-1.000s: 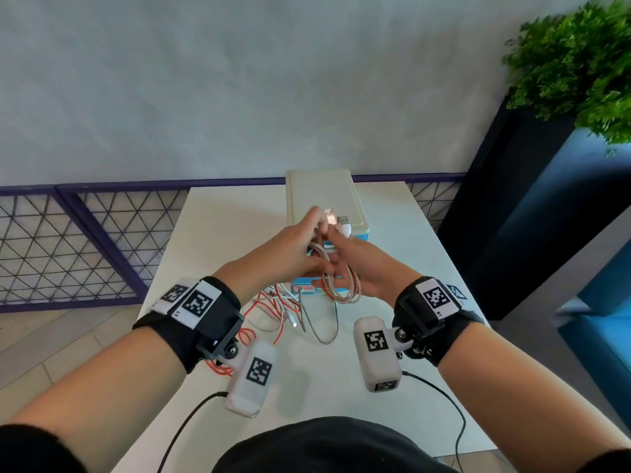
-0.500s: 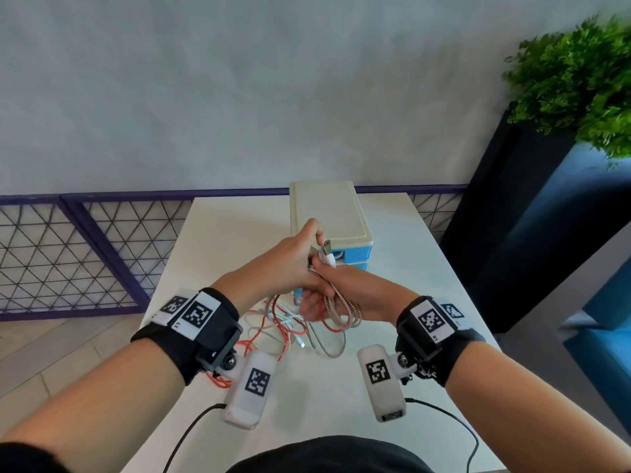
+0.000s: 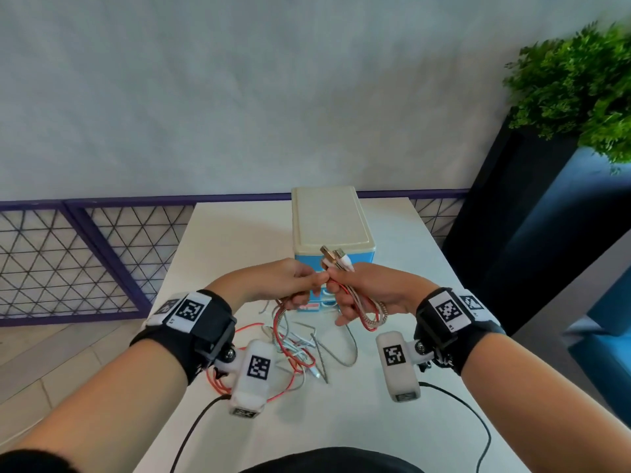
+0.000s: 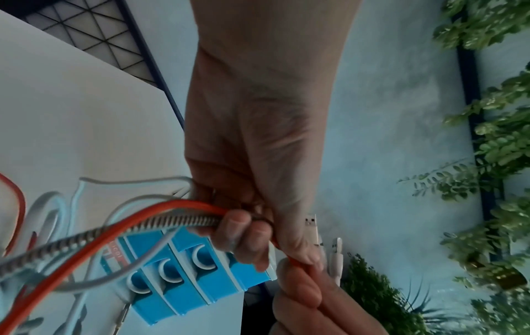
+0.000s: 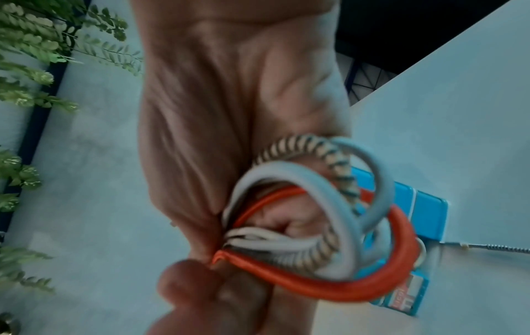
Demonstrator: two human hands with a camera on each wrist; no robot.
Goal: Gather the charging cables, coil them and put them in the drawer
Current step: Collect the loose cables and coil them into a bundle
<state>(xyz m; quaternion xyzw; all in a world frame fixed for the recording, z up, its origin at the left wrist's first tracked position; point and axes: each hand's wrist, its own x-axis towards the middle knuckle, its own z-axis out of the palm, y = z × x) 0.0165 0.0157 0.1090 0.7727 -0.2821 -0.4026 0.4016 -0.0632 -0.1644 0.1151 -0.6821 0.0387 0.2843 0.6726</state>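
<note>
Several charging cables, orange, white and braided, run as one bundle between my hands above the white table (image 3: 392,387). My right hand (image 3: 362,288) grips the coiled loops (image 3: 374,317) (image 5: 338,229); the USB plugs (image 3: 336,257) (image 4: 312,229) stick up past its fingers. My left hand (image 3: 290,285) (image 4: 252,231) is closed round the orange and braided strands (image 4: 160,217) just left of the right hand. The loose tails (image 3: 300,349) trail onto the table below. The blue drawer unit (image 3: 329,223) (image 4: 183,272) with a cream top stands just behind my hands; its drawers look closed.
A purple wire-mesh fence (image 3: 85,254) runs behind the table's far and left edges. A dark planter (image 3: 512,233) with a green plant (image 3: 573,90) stands to the right. Black leads (image 3: 471,418) from my wrist cameras lie on the table's near part.
Both hands have dropped lower in front of the drawer unit. The plugs now stand up above the right hand, and the left hand has slid along the strands beside it.
</note>
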